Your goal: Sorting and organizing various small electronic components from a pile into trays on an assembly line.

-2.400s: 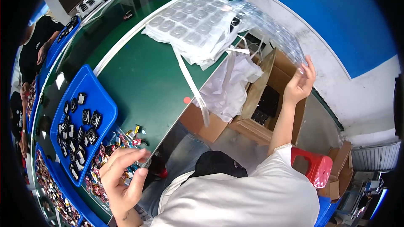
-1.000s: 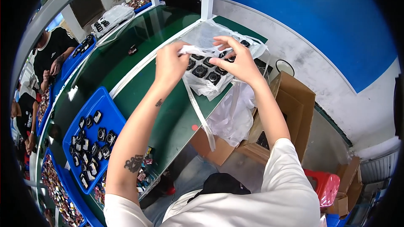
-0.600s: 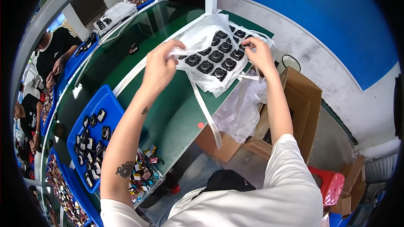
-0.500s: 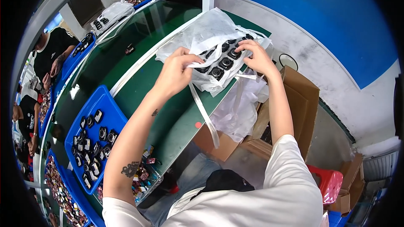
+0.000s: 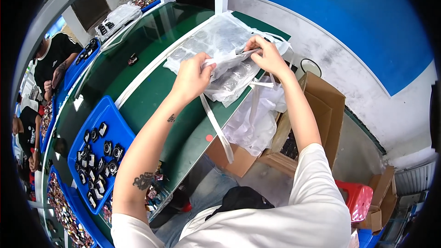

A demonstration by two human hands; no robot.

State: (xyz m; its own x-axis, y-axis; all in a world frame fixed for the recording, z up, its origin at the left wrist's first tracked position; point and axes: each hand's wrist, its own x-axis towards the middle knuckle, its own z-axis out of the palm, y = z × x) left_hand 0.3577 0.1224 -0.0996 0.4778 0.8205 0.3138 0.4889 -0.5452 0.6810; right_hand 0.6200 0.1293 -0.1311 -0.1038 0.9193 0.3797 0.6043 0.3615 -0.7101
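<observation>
Clear plastic bag (image 5: pixel 229 59), lying on the green table (image 5: pixel 151 105) beyond the blue tray (image 5: pixel 98 151), is pinched by both the left hand (image 5: pixel 193 77) and right hand (image 5: pixel 265 55), its mouth seemingly half closed, sealing probably left.

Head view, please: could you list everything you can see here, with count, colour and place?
Clear plastic sheets: a stack, transparent, far on the bench, held by both hands.
Bench: one, green, running away to the upper left.
Blue tray: one, near left on the bench, holding small black parts, too many to count.
White strap: one, hanging over the bench edge.
Cardboard boxes: two, brown, on the floor to the right.
Red stool: one, lower right.
Other people: at least three, along the left and far end.
Left hand: gripping the sheets.
Right hand: pinching the sheets' edge.
</observation>
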